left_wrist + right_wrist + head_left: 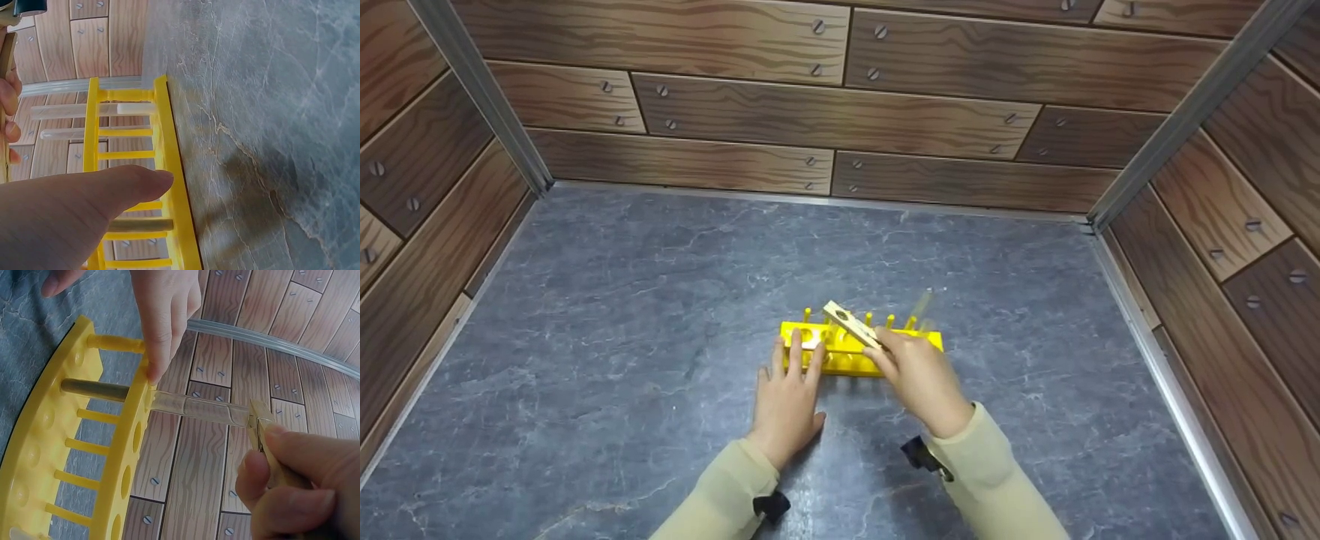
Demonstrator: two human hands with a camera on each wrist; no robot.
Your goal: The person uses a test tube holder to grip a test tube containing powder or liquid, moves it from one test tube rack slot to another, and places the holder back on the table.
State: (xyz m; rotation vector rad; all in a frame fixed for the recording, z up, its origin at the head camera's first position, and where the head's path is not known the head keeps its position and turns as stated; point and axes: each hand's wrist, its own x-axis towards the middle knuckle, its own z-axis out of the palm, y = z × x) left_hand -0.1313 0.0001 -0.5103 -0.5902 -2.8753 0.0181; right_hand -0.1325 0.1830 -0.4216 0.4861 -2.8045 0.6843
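Observation:
A yellow test tube rack (pixel 847 365) stands on the dark marbled surface. My left hand (pixel 785 409) rests its outstretched fingertips on the rack's left end. In my right hand (pixel 926 379) is a wooden test tube clamp (pixel 849 322), gripped between thumb and curled fingers. Seen from the right wrist, the clamp's jaws are at the mouth of a clear test tube (pixel 191 406). That tube stands in a hole near the rack's left end, its lower part filled with something grey-brown. Beside it, my left fingertip presses the rack's top plate.
Two more clear tubes stand at the rack's other end; one test tube (pixel 135 108) has white contents. Drying pegs (pixel 808 315) rise along the back of the rack. Wood-patterned walls (pixel 840 112) with metal edging enclose the surface at the back and both sides.

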